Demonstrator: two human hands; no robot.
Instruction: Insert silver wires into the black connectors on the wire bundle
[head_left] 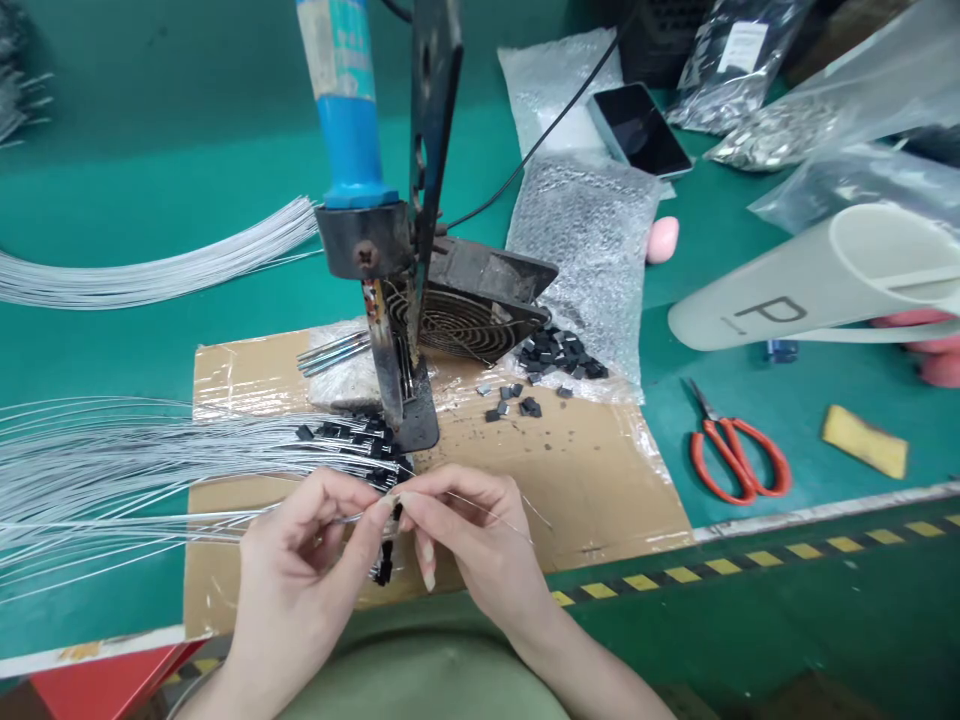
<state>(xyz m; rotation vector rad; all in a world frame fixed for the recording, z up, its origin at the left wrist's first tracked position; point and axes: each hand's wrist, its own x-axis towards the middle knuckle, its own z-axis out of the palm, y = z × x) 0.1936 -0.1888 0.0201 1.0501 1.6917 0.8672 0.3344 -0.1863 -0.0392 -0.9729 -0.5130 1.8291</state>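
Observation:
My left hand pinches a thin silver wire near its end, fingers closed. My right hand meets it at the fingertips, pinching a small black component on that wire. Both hands hover over a taped cardboard sheet. Many more silver wires fan out to the left, several ending in black components. Just beyond the hands stands a soldering iron with a blue handle, clamped upright in a black stand.
A small fan lies behind the stand. Loose black components sit on bubble wrap. Red scissors, a yellow sponge, a white tube, a phone and plastic bags lie right. Another wire bundle lies far left.

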